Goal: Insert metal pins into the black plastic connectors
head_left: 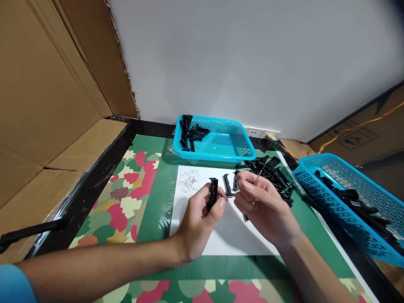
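Note:
My left hand (pixel 202 219) grips a narrow black plastic part (pixel 213 194), held upright between thumb and fingers over a white sheet (pixel 217 242). To its right, my right hand (pixel 263 202) is closed in a pinch. A thin greyish sliver (pixel 259 173) sticks up beside its fingers; what exactly they hold is too small to tell. Behind the hands, another black plastic part (pixel 227 185) lies on the sheet. A scatter of thin wire pieces (pixel 189 182) covers the sheet's far left corner. The two hands are apart from each other.
A blue basket (pixel 217 158) with black parts stands at the back by the wall. A heap of black parts (pixel 277 176) lies right of the sheet. Another blue basket (pixel 344 210) holds more parts at the right. Cardboard (pixel 57 84) walls the left side.

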The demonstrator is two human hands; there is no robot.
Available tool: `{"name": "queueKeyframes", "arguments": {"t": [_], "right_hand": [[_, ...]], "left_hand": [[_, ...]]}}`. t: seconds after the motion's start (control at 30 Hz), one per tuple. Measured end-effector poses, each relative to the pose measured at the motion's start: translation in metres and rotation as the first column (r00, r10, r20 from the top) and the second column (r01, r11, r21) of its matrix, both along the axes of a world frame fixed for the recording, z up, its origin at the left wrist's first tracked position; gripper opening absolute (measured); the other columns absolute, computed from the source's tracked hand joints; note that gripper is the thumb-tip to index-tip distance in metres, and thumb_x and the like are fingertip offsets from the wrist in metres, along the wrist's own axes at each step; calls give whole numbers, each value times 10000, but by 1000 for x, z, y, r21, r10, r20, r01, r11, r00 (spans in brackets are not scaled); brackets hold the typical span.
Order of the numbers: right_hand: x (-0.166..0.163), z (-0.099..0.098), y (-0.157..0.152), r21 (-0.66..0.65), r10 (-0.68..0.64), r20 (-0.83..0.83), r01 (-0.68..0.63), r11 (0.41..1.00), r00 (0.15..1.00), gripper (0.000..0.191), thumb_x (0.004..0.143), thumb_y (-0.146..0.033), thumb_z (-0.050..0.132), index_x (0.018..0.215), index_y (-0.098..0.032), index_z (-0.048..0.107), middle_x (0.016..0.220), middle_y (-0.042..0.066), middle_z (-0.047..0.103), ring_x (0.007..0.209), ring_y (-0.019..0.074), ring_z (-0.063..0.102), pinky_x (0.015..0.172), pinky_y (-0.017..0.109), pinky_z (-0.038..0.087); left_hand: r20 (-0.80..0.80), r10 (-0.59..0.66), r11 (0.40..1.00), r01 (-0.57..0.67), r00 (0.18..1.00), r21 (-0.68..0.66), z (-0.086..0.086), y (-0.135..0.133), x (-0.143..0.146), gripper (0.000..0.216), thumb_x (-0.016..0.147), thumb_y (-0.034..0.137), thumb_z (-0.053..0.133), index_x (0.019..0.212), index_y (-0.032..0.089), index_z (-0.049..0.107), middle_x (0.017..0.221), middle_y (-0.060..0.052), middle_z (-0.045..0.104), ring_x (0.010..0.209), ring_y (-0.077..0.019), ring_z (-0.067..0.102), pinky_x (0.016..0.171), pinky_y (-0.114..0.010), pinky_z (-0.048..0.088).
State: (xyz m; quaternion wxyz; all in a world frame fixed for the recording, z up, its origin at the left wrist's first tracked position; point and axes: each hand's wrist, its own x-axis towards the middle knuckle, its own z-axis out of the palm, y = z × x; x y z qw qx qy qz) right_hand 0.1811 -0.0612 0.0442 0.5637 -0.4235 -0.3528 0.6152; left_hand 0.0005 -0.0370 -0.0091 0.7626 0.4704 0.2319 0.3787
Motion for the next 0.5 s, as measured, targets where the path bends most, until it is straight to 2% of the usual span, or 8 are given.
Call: {"name": "queueKeyframes", "arguments": {"t": [0.13,0.23,0.4,0.5], "right_hand": [[-3,-11,-22,-115,-21,-32,17,993,999,320,908,-430,846,877,-203,622,647,-99,211,551,88,135,516,275,159],[-12,-17,-30,-187,-25,-85,9,982,996,342,905,-449,850,886,-202,614,647,-100,211,557,91,137,509,264,161],[-18,-24,-33,-177,-43,-89,27,984,995,318,949,-441,820,909,-200,616,658,-95,220,577,97,141,525,260,165],[-18,-30,-34,-158,-80,-29,75,985,996,314,947,-455,824,944,-204,636,664,-94,234,581,99,145,525,263,163]], "left_hand": [[-73,-27,998,30,997,49,2,0,1,314,1064,487,675,1088,181,610,796,51,434,640,-84,300,571,-211,276],[-89,-42,998,46,995,41,1,-2,2,337,1055,514,680,1098,187,613,780,58,422,619,-83,282,558,-219,269],[-37,-117,993,116,992,-32,2,-2,3,364,1091,561,596,1052,202,547,732,85,319,590,-86,196,528,-212,229],[-54,-123,992,122,991,-24,2,-1,3,368,1091,563,595,1041,202,543,723,88,307,590,-88,200,533,-217,225]]}}
